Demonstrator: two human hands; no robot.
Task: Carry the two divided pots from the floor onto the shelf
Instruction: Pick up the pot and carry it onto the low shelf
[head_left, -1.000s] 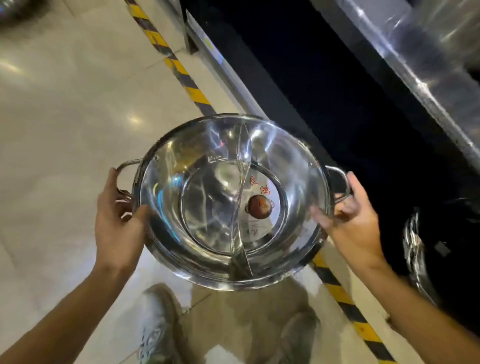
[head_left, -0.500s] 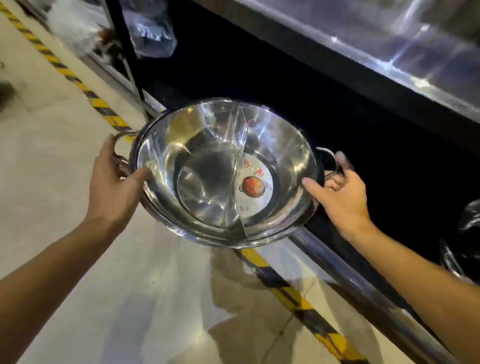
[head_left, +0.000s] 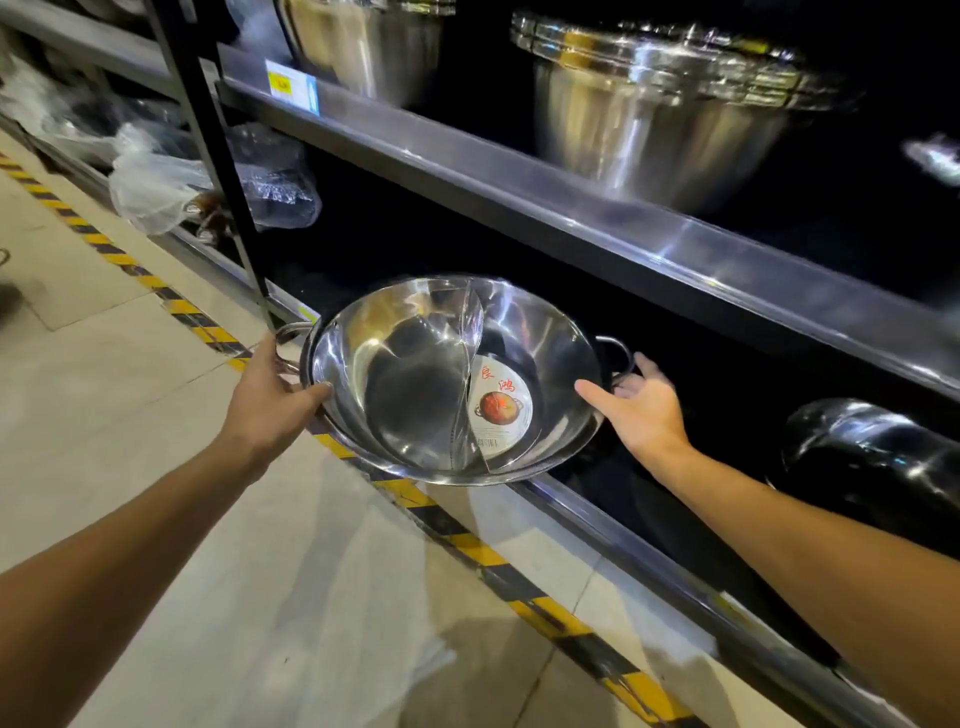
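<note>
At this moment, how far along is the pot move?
Done: the pot is off the floor. It looks like two nested, but I cannot be sure. In hand: the left hand and right hand hold it at its handles, partly over the lower shelf's edge. Left: slide it into the dark bay and set it down; it is not resting there yet.

Floor (head_left: 130, 405): pale glossy tiles with soft reflections of overhead light.
Floor tape (head_left: 467, 545): yellow-and-black hazard stripe running beside the rack.
Shelving (head_left: 545, 202): dark metal rack with steel-edged shelves and a black upright post (head_left: 208, 130).
Upper shelf: large steel basins (head_left: 660, 104).
Lower left: plastic-wrapped goods (head_left: 156, 192).
</note>
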